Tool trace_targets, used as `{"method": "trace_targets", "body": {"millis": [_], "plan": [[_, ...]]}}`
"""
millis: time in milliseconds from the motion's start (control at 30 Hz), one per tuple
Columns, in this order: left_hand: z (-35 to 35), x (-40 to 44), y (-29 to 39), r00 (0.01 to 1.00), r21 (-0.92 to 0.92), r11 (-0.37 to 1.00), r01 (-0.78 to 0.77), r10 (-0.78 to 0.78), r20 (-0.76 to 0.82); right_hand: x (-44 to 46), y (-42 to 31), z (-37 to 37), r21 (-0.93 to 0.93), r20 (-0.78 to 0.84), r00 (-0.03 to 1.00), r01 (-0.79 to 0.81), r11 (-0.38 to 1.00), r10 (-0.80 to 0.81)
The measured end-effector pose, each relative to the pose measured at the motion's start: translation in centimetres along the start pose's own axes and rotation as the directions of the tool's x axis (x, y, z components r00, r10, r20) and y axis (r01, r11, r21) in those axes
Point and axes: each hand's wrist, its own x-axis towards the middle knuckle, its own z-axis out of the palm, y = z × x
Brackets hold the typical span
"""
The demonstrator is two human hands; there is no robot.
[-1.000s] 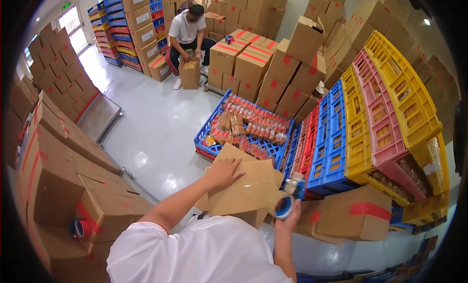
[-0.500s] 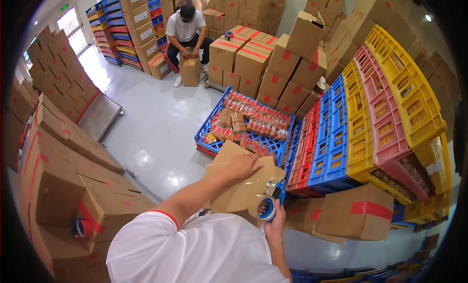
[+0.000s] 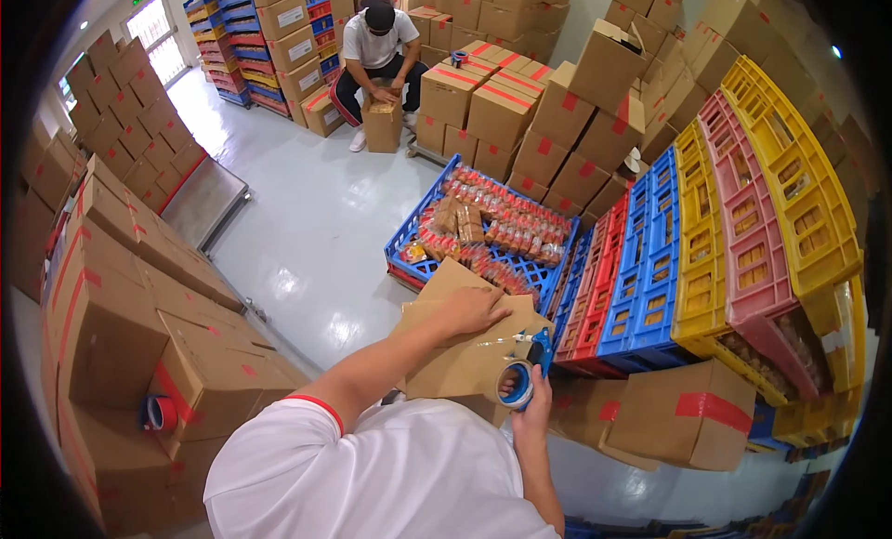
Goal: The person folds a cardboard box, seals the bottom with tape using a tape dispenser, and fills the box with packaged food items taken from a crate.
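Observation:
A cardboard box [image 3: 446, 367] with its flaps up lies in front of my body. My left hand [image 3: 472, 309] rests flat on its cardboard, fingers spread and holding nothing. In my right hand [image 3: 531, 401] is a blue tape dispenser [image 3: 517, 383] with a roll of clear tape, at the right edge of the box. The dispenser's head touches the cardboard, and a shiny strip of tape runs from it toward my left hand. Just beyond the box sits a blue crate [image 3: 530, 269] holding rows of packaged food.
Stacked yellow, pink, blue and red crates [image 3: 692, 251] rise on the right, beside a taped box [image 3: 688, 414]. Cartons [image 3: 116, 335] line the left, with a red tape roll [image 3: 160, 413]. A seated person [image 3: 381, 37] handles an open box [image 3: 382, 125] at the back.
My right hand has brought the tape dispenser left onto the cardboard. My left hand has slid right across it. The whole view has shifted slightly.

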Motion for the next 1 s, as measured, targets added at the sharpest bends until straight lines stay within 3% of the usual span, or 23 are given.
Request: {"method": "trace_targets", "body": {"millis": [500, 1000], "plan": [[-0.11, -0.23, 0.28, 0.999, -0.037, 0.999, -0.028, 0.027, -0.02, -0.56, 0.15, 0.1, -0.136, 0.04, 0.999, 0.003, 0.991, 0.002], [0.28, 0.16, 0.1, 0.999, -0.02, 0.999, -0.029, 0.028, -0.04, -0.63, 0.07, 0.64, -0.16, 0.037, 0.999, 0.014, 0.987, -0.008]]}}
